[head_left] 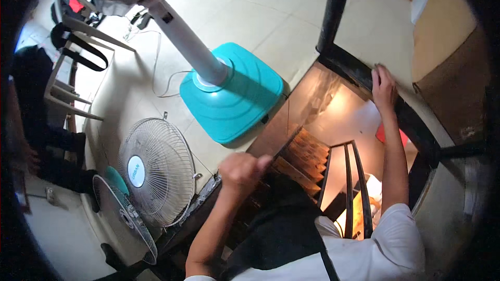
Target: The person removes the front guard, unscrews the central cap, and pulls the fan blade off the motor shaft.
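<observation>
My left hand point(244, 171) is held in a loose fist with the thumb out, slightly blurred, over the near-left edge of a floor opening with wooden stairs point(302, 158). I see nothing in it. On the opening's right side, my right hand point(384, 89) lies on the black metal frame point(416, 122), its fingers stretched across. Left of the opening stands a pedestal fan's white post point(190, 41) on a turquoise base point(232, 109). A round wire fan guard point(161, 177) lies near my left hand, with another guard point(127, 213) tilted beside it.
A black upright post point(336, 8) rises at the opening's far corner. Below, a thin black handrail point(359, 187) runs beside the stairs. A person in dark clothes point(39, 104) is at the left, by a plastic chair point(67, 93). A cable point(158, 67) trails over the tiles.
</observation>
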{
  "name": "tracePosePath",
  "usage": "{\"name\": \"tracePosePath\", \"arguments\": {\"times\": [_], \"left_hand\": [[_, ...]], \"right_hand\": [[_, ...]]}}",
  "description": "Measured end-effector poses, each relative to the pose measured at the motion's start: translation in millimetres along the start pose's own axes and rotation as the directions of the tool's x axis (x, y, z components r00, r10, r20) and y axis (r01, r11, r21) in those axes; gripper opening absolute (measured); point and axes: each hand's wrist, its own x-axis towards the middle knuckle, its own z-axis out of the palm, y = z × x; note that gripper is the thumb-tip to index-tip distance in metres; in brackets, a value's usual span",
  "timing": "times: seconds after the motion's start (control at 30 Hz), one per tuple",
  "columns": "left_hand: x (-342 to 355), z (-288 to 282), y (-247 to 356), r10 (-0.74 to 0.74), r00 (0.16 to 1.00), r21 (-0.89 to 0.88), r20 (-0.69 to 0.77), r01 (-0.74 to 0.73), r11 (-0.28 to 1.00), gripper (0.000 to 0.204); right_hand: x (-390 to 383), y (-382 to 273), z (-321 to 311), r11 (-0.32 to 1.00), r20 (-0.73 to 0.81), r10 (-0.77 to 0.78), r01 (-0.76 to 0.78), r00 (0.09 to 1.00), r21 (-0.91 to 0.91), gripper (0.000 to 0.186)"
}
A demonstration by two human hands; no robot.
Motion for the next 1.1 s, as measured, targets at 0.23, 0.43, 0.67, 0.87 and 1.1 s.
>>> {"name": "tracePosePath", "arguments": {"times": [0.23, 0.43, 0.67, 0.87, 1.1], "left_hand": [[37.8, -19.6, -31.5, -0.310, 0.914, 0.203, -0.263, 0.366, 0.908, 0.050], [22.2, -13.9, -68.9, -0.328, 0.930, 0.215, -0.166, 0.358, 0.909, 0.051], [42.5, -44.9, -111.6, -0.356, 0.929, 0.323, 0.101, 0.308, 0.895, 0.044], [186.4, -75.4, -124.5, -0.446, 0.663, -0.316, -0.601, 0.315, 0.895, 0.081], [309.2, -166.8, -131.6, -0.520, 0.388, -0.611, -0.761, -0.160, 0.775, 0.061]], "right_hand": [[2.0, -27.6, 25.8, 0.985, 0.091, -0.106, 0.117, 0.990, -0.128, 0.043], [8.5, -27.6, 22.6, 0.989, 0.131, -0.066, 0.082, 0.989, -0.125, 0.046], [-2.4, -24.2, 22.3, 0.988, 0.098, -0.081, 0.093, 0.992, -0.126, 0.045], [1.7, -30.5, 8.0, 0.993, 0.153, -0.036, 0.053, 0.988, -0.105, 0.050], [3.4, -28.8, 6.3, 0.994, 0.179, 0.013, 0.007, 0.984, -0.108, 0.052]]}}
